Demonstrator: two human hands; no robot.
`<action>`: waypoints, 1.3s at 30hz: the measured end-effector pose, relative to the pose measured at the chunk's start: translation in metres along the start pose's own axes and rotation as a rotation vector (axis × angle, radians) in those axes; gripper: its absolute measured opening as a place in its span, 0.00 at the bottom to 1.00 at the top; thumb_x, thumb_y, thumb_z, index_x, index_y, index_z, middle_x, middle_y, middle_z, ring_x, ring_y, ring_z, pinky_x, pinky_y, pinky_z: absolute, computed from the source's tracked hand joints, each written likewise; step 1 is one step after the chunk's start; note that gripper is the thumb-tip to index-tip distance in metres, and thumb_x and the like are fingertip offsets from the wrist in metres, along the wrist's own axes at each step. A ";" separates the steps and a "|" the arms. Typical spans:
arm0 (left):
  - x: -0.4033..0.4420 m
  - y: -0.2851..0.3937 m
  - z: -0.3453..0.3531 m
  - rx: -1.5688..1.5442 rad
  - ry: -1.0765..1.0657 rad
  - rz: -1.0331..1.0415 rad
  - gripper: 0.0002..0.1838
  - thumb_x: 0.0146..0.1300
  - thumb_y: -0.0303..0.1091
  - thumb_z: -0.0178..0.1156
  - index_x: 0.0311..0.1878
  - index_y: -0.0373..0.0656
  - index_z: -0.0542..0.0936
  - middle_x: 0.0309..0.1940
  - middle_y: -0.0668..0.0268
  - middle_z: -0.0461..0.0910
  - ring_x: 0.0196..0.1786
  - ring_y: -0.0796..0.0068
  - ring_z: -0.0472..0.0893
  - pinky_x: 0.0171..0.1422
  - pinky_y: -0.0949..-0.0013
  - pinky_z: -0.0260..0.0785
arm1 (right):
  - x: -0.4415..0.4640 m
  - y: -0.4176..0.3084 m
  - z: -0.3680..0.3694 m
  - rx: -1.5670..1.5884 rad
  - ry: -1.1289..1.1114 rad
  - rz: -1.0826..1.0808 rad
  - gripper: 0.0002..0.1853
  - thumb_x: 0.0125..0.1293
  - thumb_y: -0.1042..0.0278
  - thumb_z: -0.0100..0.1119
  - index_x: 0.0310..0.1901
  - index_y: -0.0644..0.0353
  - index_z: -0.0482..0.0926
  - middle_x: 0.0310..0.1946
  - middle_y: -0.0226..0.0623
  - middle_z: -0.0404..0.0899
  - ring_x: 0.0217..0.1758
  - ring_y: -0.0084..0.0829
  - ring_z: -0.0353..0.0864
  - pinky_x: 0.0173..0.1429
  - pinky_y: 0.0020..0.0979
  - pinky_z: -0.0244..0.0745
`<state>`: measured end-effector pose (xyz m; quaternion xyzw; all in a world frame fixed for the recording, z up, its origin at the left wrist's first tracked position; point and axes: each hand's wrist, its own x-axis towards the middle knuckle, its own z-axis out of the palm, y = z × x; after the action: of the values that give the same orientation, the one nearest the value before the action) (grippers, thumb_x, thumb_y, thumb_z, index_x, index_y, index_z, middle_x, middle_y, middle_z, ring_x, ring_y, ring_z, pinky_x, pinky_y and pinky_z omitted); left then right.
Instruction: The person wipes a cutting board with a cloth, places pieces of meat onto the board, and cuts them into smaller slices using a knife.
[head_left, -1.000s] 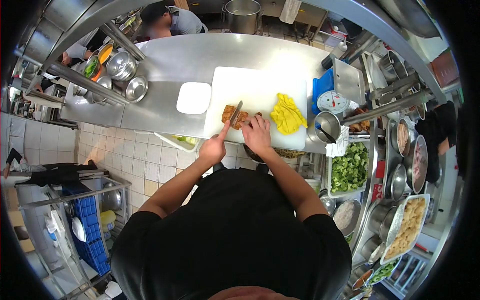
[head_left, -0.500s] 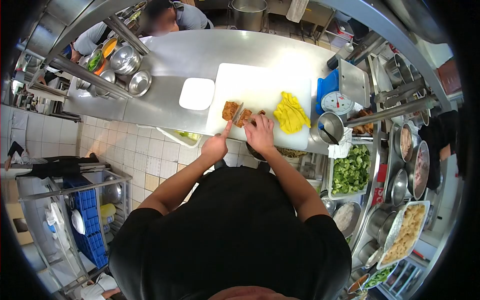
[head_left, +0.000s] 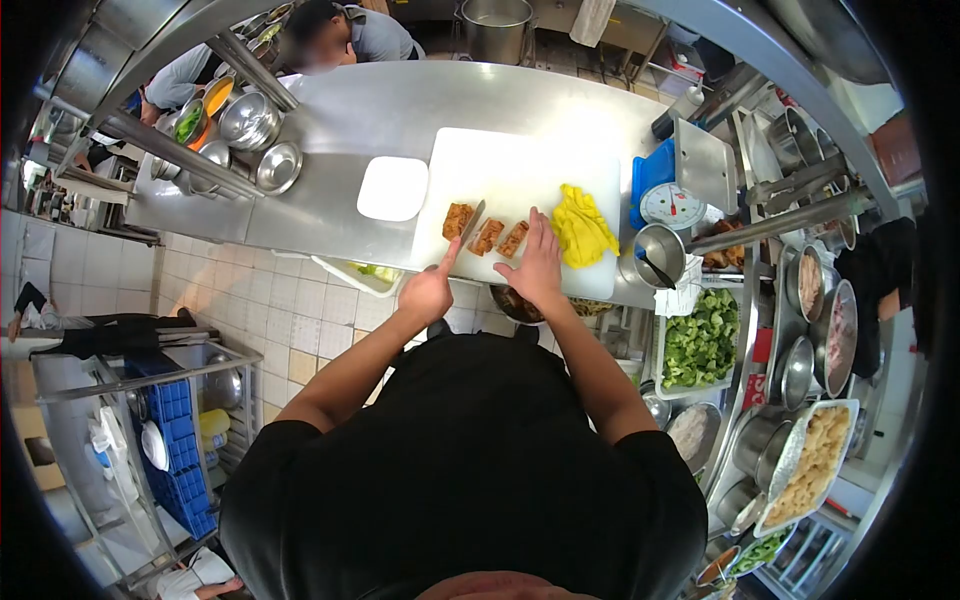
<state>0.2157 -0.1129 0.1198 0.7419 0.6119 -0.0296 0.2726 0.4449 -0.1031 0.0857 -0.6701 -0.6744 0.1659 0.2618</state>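
Observation:
On the white cutting board (head_left: pixel 500 165) lie three brown pieces of cooked food in a row. My left hand (head_left: pixel 427 292) is closed round a knife (head_left: pixel 473 222), its index finger stretched along the blade. The blade stands between the left piece (head_left: pixel 457 221) and the middle piece (head_left: pixel 487 237). Just right of the right piece (head_left: pixel 513 239), my right hand (head_left: pixel 536 264) rests with its fingers apart and holds nothing. A crumpled yellow cloth (head_left: pixel 583 228) lies beside that hand, on the board's right part.
A white square plate or lid (head_left: pixel 393 188) lies left of the board. To the right stand a blue scale (head_left: pixel 655 185), a metal pot (head_left: pixel 661 250) and a tray of green vegetables (head_left: pixel 701 340). Metal bowls (head_left: pixel 279 167) stand far left. Across the counter a person (head_left: pixel 370 35) leans over.
My right hand has let go of the food and moved right, its fingers now spread. The middle and right pieces lie apart. My left hand with the knife has barely moved.

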 end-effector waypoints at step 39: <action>0.033 -0.036 -0.024 -0.295 0.281 -0.024 0.47 0.69 0.26 0.53 0.88 0.60 0.46 0.33 0.38 0.84 0.36 0.33 0.84 0.47 0.37 0.76 | 0.047 -0.026 0.013 -0.100 -0.041 -0.254 0.26 0.63 0.54 0.71 0.60 0.56 0.81 0.58 0.41 0.80 0.68 0.46 0.71 0.70 0.49 0.67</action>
<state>0.1834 -0.0690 0.1142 0.6836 0.6503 0.1608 0.2899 0.4176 -0.0564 0.0967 -0.5880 -0.7665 0.1115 0.2333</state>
